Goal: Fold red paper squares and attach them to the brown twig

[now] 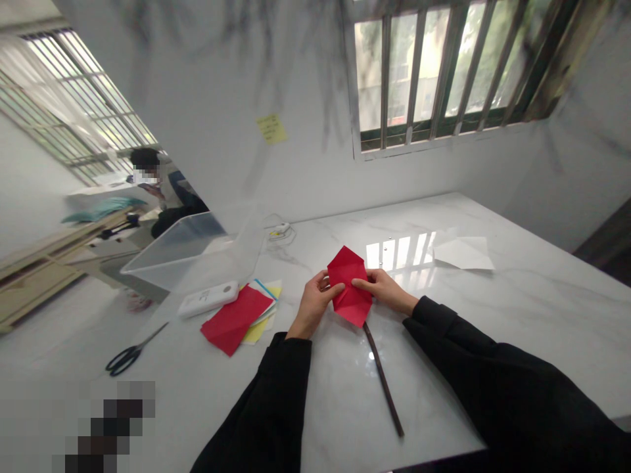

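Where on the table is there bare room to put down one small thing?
Bare room lies between the white paper and the right sleeve, and between the scissors and the left sleeve. It is crowded left of the left hand: loose red paper, a white device and a clear bin sit close together.

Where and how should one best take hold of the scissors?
Best by the handles, perhaps with the left hand once free, coming from the near left: the scissors lie with handles nearer, blades pointing away and right.
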`<state>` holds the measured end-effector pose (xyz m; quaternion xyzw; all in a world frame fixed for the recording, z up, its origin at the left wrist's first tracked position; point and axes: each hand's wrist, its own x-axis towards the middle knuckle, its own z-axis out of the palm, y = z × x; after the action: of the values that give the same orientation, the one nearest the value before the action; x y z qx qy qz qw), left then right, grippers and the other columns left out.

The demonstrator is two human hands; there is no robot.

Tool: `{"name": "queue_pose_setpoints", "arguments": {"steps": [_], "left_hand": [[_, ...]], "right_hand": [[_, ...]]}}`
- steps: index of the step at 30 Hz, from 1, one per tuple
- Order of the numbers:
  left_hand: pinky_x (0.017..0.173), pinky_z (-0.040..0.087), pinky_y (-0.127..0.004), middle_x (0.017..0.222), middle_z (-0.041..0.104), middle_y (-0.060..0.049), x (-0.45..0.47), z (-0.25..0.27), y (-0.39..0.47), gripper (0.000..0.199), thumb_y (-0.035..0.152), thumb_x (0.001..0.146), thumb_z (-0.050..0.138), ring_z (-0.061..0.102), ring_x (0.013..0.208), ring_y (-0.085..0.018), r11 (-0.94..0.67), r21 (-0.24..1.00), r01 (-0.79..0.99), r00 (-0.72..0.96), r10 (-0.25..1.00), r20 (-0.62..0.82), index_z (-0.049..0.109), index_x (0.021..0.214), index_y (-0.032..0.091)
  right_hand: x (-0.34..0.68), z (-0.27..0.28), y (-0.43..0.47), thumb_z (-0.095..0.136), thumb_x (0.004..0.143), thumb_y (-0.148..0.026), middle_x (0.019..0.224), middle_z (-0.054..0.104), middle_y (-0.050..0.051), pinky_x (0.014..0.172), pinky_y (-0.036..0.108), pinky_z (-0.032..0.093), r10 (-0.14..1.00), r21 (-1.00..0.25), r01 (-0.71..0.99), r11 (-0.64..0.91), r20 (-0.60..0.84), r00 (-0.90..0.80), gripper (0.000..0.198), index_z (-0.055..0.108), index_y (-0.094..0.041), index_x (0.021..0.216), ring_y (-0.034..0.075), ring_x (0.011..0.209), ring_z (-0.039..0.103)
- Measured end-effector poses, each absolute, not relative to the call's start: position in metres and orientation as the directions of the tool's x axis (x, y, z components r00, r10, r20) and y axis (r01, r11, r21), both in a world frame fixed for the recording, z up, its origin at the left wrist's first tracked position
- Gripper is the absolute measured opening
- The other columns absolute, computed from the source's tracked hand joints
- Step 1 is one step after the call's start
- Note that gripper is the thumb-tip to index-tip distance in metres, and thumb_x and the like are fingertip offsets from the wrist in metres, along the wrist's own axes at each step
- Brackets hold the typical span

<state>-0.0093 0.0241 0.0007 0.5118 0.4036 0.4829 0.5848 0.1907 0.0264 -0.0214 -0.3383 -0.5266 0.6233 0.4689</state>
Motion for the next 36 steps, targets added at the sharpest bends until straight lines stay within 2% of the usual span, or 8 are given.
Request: {"name": "queue_pose_setpoints", "arguments": {"steps": [9,13,20,26,36], "left_hand": [[0.085,0.059,-0.035,0.108,0.077,-0.013,-0.0085,0.0042,0.0227,0.061,0.031,0.065,0.093,0.074,0.095,-0.025,0.024,0.985,-0.172,0.224,0.975,0.015,0.067,0.117,0.014],[0.084,0.059,-0.035,0.107,0.078,-0.013,-0.0072,0.006,0.0216,0.058,0.041,0.069,0.091,0.075,0.091,-0.025,0.063,0.98,-0.191,0.247,0.969,-0.015,0.068,0.115,0.014],[0.076,0.058,-0.033,0.097,0.08,-0.011,-0.008,0.0012,0.0233,0.05,0.05,0.074,0.085,0.074,0.082,-0.023,0.089,0.993,-0.075,0.236,0.969,-0.069,0.076,0.103,0.011],[0.084,0.057,-0.037,0.095,0.08,-0.011,-0.0087,-0.001,0.0245,0.048,0.048,0.07,0.088,0.074,0.085,-0.025,0.066,0.995,-0.075,0.256,0.966,-0.044,0.079,0.1,0.011],[0.084,0.057,-0.037,0.095,0.079,-0.012,-0.0066,0.0031,0.022,0.048,0.048,0.069,0.088,0.074,0.086,-0.026,0.062,0.996,-0.069,0.264,0.964,-0.042,0.078,0.098,0.011]], "right_hand": [[0.1911,-0.0222,0.026,0.084,0.075,-0.05,0.094,0.078,0.008,0.07,0.03,0.054,0.945,-0.979,-0.202,-0.011,0.056,-0.322,0.043,0.077,-0.014,0.097,0.02,0.077,0.071],[0.1901,-0.0214,0.0257,0.084,0.074,-0.049,0.092,0.078,0.008,0.071,0.03,0.053,0.955,-0.978,-0.21,-0.005,0.057,-0.29,0.043,0.077,-0.013,0.096,0.02,0.077,0.07],[0.1902,-0.0236,0.0271,0.084,0.073,-0.049,0.088,0.077,0.008,0.071,0.031,0.052,0.963,-0.977,-0.211,0.001,0.058,-0.262,0.044,0.076,-0.012,0.094,0.02,0.076,0.069],[0.1905,-0.0228,0.0264,0.083,0.073,-0.051,0.086,0.076,0.008,0.066,0.029,0.049,0.958,-0.987,-0.163,-0.003,0.044,-0.282,0.043,0.076,-0.011,0.087,0.018,0.072,0.066],[0.1912,-0.0183,0.0256,0.083,0.072,-0.052,0.079,0.074,0.007,0.06,0.027,0.046,0.964,-0.997,-0.076,0.019,0.038,-0.262,0.044,0.075,-0.011,0.083,0.017,0.068,0.063]]}}
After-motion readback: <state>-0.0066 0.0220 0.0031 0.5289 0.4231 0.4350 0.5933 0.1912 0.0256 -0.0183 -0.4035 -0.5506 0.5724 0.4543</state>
